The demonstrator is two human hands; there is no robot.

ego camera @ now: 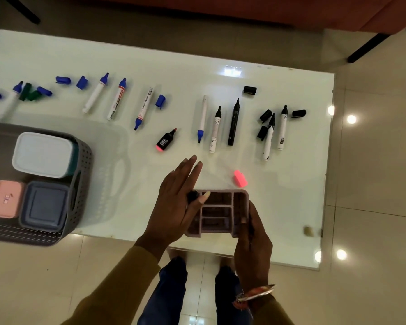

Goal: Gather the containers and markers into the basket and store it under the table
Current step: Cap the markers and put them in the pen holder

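**Lilac organiser in hand at the bench's near edge**

The lilac plastic compartmented organiser (217,213) is at 6 o'clock, at the near edge of the white glass bench (150,55). Its open side is up and its long axis runs 9 to 3 o'clock. The right grip (252,242) is clenched round its 3 o'clock end. The left grip (174,205) lies over its 9 o'clock end, fingers straight toward 1 o'clock, thumb on something small and dark; whether it grasps that, I cannot tell.

At 9 o'clock the grey perforated plastic basket (82,160) carries three lidded containers: one white-lidded teal box (42,154), one pink box (6,199) and one slate-blue box (45,205).

From 10 to 2 o'clock lie uncapped markers, long axes roughly 12 to 6:
- Five blue-tipped markers (96,92), three with tips toward 12, two toward 6.
- Four black-tipped markers (216,130), all with tips toward 12.
- One black-bodied pink highlighter (166,141), pointing to 1 o'clock.

Loose among them are five blue caps (160,100), four black caps (250,89) and one pink cap (240,178)
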